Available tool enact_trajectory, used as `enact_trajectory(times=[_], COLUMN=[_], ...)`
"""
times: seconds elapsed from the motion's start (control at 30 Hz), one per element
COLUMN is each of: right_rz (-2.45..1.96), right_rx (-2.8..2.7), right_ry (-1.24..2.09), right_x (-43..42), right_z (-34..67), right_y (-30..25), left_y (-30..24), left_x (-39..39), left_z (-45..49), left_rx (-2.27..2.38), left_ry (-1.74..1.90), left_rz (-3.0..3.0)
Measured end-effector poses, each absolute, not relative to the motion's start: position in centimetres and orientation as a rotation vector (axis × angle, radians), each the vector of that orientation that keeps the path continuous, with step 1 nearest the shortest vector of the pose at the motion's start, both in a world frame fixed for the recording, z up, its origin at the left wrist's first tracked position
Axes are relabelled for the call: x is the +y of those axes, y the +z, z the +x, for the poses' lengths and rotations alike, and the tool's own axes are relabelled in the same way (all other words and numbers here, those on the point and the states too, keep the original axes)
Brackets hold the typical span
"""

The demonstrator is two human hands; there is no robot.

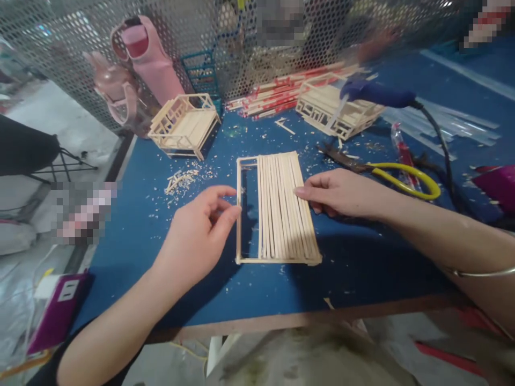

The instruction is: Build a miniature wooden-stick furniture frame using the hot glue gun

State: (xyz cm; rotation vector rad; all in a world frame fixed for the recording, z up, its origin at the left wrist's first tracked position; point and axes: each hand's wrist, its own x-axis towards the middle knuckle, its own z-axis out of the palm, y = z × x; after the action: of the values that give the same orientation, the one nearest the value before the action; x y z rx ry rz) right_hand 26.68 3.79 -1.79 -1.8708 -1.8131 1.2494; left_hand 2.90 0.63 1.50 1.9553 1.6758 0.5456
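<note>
A rectangular wooden stick frame [281, 209] is between my hands over the blue tabletop. Thin sticks laid side by side cover most of it, while a gap shows at its left side. My left hand [201, 230] has its thumb and index finger at the left rail, the other fingers curled. With the thumb on top and fingers under the edge, my right hand [338, 194] grips the frame's right side. Beyond the frame stand two small stick-built models, one [187, 128] at left and one [338, 107] at right.
Pliers with yellow handles [406, 179] lie right of my right hand. A blue glue gun [378, 92] rests by the right model, near clear glue sticks [438, 120]. Bundled sticks [289, 88], pink bottles [155, 64] and a perforated metal screen [237, 48] are behind. Wood scraps [181, 181] litter the table.
</note>
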Motion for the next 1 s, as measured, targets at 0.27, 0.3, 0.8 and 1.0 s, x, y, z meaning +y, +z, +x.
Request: enact_trajectory(times=[0.27,0.3,0.8,1.0], right_rz=[-1.812,-1.798,-1.831,-1.821], right_rx=[-1.854,-1.855,-1.97,-1.943], right_ry=[1.149,1.149,1.034,1.05], right_x=[3.5,3.5,3.4,3.4], right_z=[26.8,26.8,26.9,26.9], right_y=[-2.3,-2.4,-2.2,-2.1], left_y=[2.0,1.8,1.5,2.2], left_x=[0.6,0.7,0.7,1.4], left_z=[4.2,4.3,4.6,4.7], left_rx=[1.413,1.408,1.442,1.489], left_ry=[0.103,0.099,0.162,0.095], left_rz=[1.808,1.793,1.805,1.935])
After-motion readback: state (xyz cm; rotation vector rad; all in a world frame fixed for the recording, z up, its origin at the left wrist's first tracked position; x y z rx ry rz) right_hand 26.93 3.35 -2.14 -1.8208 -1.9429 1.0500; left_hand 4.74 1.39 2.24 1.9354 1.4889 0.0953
